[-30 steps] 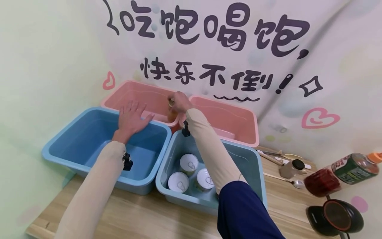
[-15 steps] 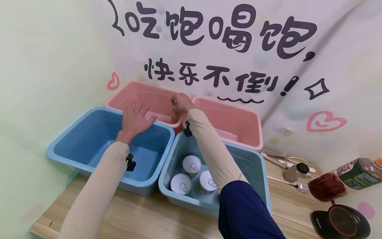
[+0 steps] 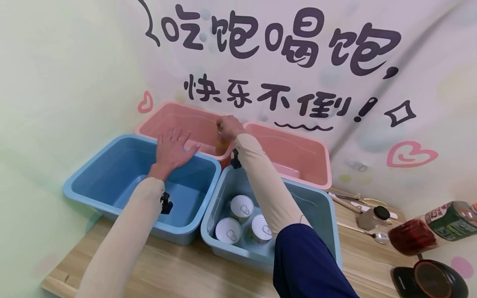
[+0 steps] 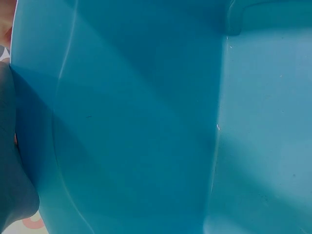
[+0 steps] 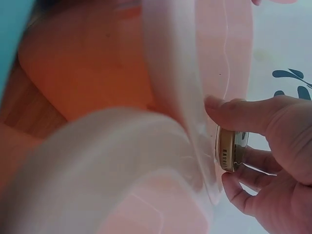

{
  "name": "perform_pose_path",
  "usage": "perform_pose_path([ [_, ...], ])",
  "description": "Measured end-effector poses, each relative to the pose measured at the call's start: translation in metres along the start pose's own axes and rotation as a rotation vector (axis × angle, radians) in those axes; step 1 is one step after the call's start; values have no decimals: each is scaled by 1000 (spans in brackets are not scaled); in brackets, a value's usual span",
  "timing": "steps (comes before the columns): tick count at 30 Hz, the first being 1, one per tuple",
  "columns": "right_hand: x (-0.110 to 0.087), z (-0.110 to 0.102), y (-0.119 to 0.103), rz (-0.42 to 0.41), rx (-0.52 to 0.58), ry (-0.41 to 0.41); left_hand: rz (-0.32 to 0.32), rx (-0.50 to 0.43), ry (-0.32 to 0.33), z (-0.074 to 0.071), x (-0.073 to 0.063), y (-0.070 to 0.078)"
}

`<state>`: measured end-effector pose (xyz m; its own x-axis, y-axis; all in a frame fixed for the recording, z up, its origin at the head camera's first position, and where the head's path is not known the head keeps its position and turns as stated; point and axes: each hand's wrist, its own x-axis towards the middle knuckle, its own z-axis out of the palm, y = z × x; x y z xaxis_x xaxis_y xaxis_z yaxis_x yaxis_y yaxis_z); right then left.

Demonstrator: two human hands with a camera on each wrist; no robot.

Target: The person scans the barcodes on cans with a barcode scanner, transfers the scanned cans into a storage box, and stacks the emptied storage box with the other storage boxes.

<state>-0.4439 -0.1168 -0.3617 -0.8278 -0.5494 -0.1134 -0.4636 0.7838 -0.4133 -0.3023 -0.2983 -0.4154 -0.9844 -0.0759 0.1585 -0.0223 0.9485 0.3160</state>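
Note:
My left hand rests with fingers spread over the adjoining rims of the blue bin and the left pink bin. In the left wrist view only its edge shows, at the left. At the right end of the left pink bin, my right hand pinches a small glass jar by its top. The right wrist view shows the jar's gold lid between thumb and fingertips; the bin wall hides its body there. In the head view the jar hangs or stands inside the bin; I cannot tell whether it touches the floor.
A grey-blue bin under my right forearm holds several white-topped cans. Right of it lie spoons and a small black-capped jar. A red sauce bottle and a black appliance stand further right. Another pink bin adjoins.
The whole head view has drifted slightly right and down. The right hand keeps hold of the glass jar in the same bin corner, and the left hand stays on the rims.

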Motion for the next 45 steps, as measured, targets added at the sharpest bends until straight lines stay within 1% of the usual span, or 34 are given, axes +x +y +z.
perform_pose_path([
  [3, 1, 1, 0, 11, 17, -2, -1, 10, 2, 0, 0, 1],
  [9, 1, 3, 0, 22, 41, -3, -1, 1, 11, 1, -1, 4],
  [17, 4, 4, -2, 53, 64, -16, -3, -5, 8, 0, -2, 3],
  [23, 5, 6, -1, 87, 114, -13, 4, -16, 23, 1, 0, 4],
  [26, 9, 8, 0, 88, 129, -6, 2, -26, 24, 1, 1, 4],
  [29, 11, 9, 0, 107, 153, -4, -2, -35, 22, 1, 2, 4],
  [36, 14, 12, -1, 107, 113, -21, -4, -33, 18, 2, 1, 3],
  [45, 14, 16, -1, 122, 133, -33, -12, -14, 16, 3, 0, -1],
])
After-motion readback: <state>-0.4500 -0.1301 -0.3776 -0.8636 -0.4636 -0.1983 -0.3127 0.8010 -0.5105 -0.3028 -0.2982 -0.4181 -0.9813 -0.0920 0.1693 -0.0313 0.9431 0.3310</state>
